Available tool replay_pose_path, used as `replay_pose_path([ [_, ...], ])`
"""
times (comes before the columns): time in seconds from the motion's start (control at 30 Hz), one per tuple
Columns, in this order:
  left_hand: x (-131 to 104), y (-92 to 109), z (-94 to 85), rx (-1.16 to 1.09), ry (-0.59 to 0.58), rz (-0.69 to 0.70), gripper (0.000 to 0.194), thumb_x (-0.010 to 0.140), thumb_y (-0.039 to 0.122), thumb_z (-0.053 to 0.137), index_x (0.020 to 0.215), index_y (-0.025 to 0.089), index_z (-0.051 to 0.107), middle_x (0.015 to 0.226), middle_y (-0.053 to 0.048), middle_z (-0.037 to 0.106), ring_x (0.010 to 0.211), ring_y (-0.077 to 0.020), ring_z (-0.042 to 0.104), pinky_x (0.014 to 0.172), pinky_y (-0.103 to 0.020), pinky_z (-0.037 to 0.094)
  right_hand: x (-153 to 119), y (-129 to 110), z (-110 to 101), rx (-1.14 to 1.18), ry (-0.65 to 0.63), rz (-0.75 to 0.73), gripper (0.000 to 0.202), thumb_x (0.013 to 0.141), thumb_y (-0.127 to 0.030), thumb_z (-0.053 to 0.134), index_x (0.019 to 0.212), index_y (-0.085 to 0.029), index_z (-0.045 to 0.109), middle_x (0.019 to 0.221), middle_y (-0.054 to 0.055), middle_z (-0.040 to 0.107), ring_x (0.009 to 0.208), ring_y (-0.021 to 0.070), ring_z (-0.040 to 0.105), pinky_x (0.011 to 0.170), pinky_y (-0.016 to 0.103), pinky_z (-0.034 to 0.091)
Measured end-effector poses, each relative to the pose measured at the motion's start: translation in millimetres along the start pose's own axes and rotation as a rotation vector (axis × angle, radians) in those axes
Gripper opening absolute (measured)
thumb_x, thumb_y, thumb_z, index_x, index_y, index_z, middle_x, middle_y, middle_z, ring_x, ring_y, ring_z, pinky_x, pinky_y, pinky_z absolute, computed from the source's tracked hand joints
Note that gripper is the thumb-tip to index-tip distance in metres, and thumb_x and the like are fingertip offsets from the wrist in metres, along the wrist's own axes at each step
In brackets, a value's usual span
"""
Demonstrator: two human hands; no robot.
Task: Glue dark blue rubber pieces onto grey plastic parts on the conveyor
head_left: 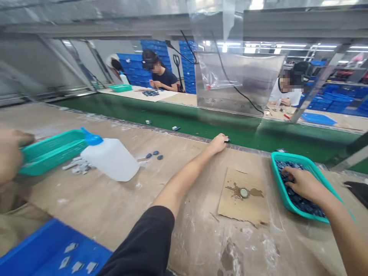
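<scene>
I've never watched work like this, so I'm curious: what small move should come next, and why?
Perhaps the right hand should lift one of the dark pieces from the teal basket: its fingertips are down among them, while the left hand is at the green belt's near edge, a small piece at its fingertips.

The left hand (218, 143) touches a small part (227, 140) at the edge of the green belt (123, 109); the right hand (301, 183) reaches among dark pieces (304, 200) in a teal basket (277, 184). 3 dark bits (155, 152) lie near a white bottle (113, 159).
</scene>
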State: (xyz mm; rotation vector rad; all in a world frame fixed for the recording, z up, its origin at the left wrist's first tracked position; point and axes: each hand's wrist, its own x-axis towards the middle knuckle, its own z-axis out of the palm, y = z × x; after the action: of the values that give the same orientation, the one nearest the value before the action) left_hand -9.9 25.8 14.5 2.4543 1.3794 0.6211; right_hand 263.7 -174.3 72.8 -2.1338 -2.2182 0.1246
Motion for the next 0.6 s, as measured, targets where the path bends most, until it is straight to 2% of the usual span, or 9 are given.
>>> replay_pose_path([
  [0.07, -0.4, -14.0, -0.7, 0.009, 0.036, -0.035, 0.045, 0.08, 0.019, 0.051, 0.126, 0.017, 0.051, 0.13, -0.009, 0.047, 0.117, -0.0207, 0.045, 0.1, -0.026, 0.035, 3.6, 5.7, 5.9, 0.054, 0.017, 0.004, 0.024, 0.064, -0.016, 0.052, 0.086, -0.019, 0.061, 0.066, 0.004, 0.063, 0.061, 0.023, 0.06, 0.056, 0.032, 0.046],
  [0.13, -2.2, -33.8, -6.9, 0.013, 0.102, -0.126, 0.055, 0.083, 0.026, 0.05, 0.136, 0.017, 0.038, 0.138, -0.011, 0.038, 0.123, -0.0237, 0.038, 0.104, -0.03, 0.031, 5.8, 10.3, 8.9, 0.139, 0.01, 0.016, 0.02, 0.064, -0.022, 0.053, 0.083, -0.021, 0.061, 0.066, 0.003, 0.064, 0.06, 0.023, 0.06, 0.056, 0.033, 0.047],
  [0.23, -6.3, -74.5, -24.5, 0.008, 0.207, -0.339, 0.061, 0.086, 0.022, 0.044, 0.142, 0.013, 0.023, 0.145, -0.019, 0.02, 0.128, -0.0306, 0.029, 0.104, -0.04, 0.028, 6.5, 10.9, 10.3, 0.195, -0.007, 0.045, 0.023, 0.063, -0.023, 0.051, 0.084, -0.022, 0.061, 0.069, 0.004, 0.065, 0.063, 0.0231, 0.061, 0.059, 0.034, 0.048],
  [0.3, -10.2, -102.9, -37.3, -0.009, 0.256, -0.461, 0.063, 0.084, 0.017, 0.044, 0.143, 0.015, 0.022, 0.148, -0.017, 0.01, 0.132, -0.0341, 0.02, 0.105, -0.044, 0.024, 5.9, 6.6, 10.5, 0.17, 0.019, 0.038, 0.026, 0.062, -0.02, 0.049, 0.086, -0.022, 0.059, 0.068, 0.004, 0.064, 0.062, 0.0228, 0.06, 0.058, 0.034, 0.046],
  [0.33, -12.4, -115.5, -43.0, -0.022, 0.272, -0.506, 0.062, 0.082, 0.016, 0.046, 0.141, 0.017, 0.027, 0.149, -0.015, 0.008, 0.134, -0.0351, 0.014, 0.106, -0.046, 0.021, 5.6, 4.1, 10.2, 0.154, 0.035, 0.029, 0.026, 0.061, -0.019, 0.048, 0.086, -0.022, 0.057, 0.066, 0.003, 0.063, 0.06, 0.0225, 0.059, 0.056, 0.033, 0.044],
  [0.4, -16.8, -134.8, -52.1, -0.07, 0.282, -0.577, 0.052, 0.08, 0.018, 0.05, 0.132, 0.017, 0.044, 0.148, -0.013, 0.015, 0.134, -0.0377, 0.012, 0.106, -0.05, 0.019, 5.0, 0.8, 7.9, 0.176, 0.055, 0.013, 0.026, 0.06, -0.019, 0.047, 0.085, -0.021, 0.055, 0.062, 0.002, 0.061, 0.057, 0.0214, 0.057, 0.054, 0.032, 0.043],
  [0.47, -20.6, -145.9, -59.1, -0.138, 0.287, -0.62, 0.042, 0.077, 0.022, 0.053, 0.119, 0.015, 0.056, 0.144, -0.014, 0.026, 0.13, -0.0395, 0.021, 0.103, -0.051, 0.024, 4.3, 2.2, 2.9, 0.299, 0.068, 0.022, 0.025, 0.062, -0.023, 0.048, 0.086, -0.021, 0.054, 0.061, 0.001, 0.059, 0.056, 0.0198, 0.056, 0.055, 0.032, 0.044],
  [0.53, -23.7, -149.9, -65.6, -0.216, 0.307, -0.62, 0.038, 0.076, 0.024, 0.057, 0.113, 0.015, 0.058, 0.135, -0.014, 0.039, 0.126, -0.0366, 0.029, 0.098, -0.046, 0.032, 2.6, 7.7, -3.7, 0.482, 0.103, 0.06, 0.025, 0.063, -0.027, 0.051, 0.087, -0.02, 0.056, 0.062, 0.001, 0.059, 0.058, 0.0189, 0.056, 0.058, 0.032, 0.048],
  [0.6, -25.5, -149.0, -71.2, -0.308, 0.328, -0.58, 0.036, 0.074, 0.024, 0.059, 0.109, 0.018, 0.057, 0.12, -0.009, 0.051, 0.12, -0.0299, 0.038, 0.094, -0.039, 0.038, 0.2, 13.2, -9.4, 0.684, 0.15, 0.136, 0.028, 0.062, -0.032, 0.06, 0.086, -0.019, 0.057, 0.064, 0.001, 0.058, 0.06, 0.0187, 0.058, 0.061, 0.034, 0.051],
])
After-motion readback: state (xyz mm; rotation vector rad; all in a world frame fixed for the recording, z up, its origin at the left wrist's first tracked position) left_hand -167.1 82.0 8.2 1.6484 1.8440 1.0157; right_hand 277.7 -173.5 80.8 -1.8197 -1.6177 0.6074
